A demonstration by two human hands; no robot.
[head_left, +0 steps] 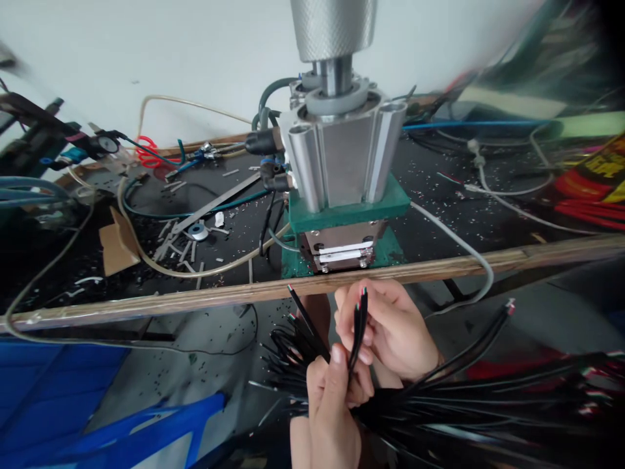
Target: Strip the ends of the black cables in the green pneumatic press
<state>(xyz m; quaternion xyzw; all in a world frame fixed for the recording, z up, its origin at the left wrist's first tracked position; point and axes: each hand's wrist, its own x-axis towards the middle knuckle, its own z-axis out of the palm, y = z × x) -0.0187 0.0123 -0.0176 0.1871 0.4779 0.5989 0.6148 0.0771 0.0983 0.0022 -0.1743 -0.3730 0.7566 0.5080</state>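
Note:
Upright between my hands are several black cables [359, 332], with red, green and white wire tips at their upper ends. My left hand [334, 400] is closed around them lower down, thumb on top. Higher up and to the right, my right hand [390, 326] has its fingers curled about the same cables near the tips. A large bundle of black cables [454, 407] lies across my lap beneath both hands, its ends spreading left and right. Just beyond my hands, a metal pneumatic press [346, 156] on a green base stands at the table's edge.
The dark table [430, 228] has a wooden front edge and scattered scraps. On it lie a metal ruler [219, 202], a tape roll [198, 232], cardboard [118, 242], red-handled scissors [149, 153] and hoses. Blue plastic [53, 391] is at lower left.

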